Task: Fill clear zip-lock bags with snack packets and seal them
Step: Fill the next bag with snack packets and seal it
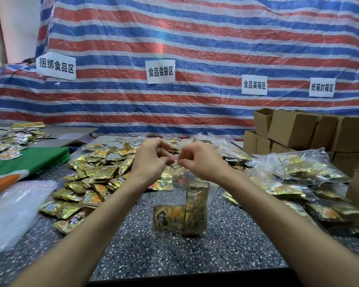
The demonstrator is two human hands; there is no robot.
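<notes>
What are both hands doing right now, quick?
Left hand: closed, pinching the top edge of the clear zip-lock bag.
Right hand: closed, pinching the same bag's top edge.

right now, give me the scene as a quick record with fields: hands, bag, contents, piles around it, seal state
left hand: pinches the top edge of the clear zip-lock bag
right hand: pinches the same edge, close beside the left
bag: hangs upright from both hands, bottom down by the speckled table
contents: gold snack packets, low in the bag
loose packets: heap on the table, left of the bag
filled bags: pile to the right
cardboard boxes: stacked behind that pile
seal: cannot tell if closed
</notes>
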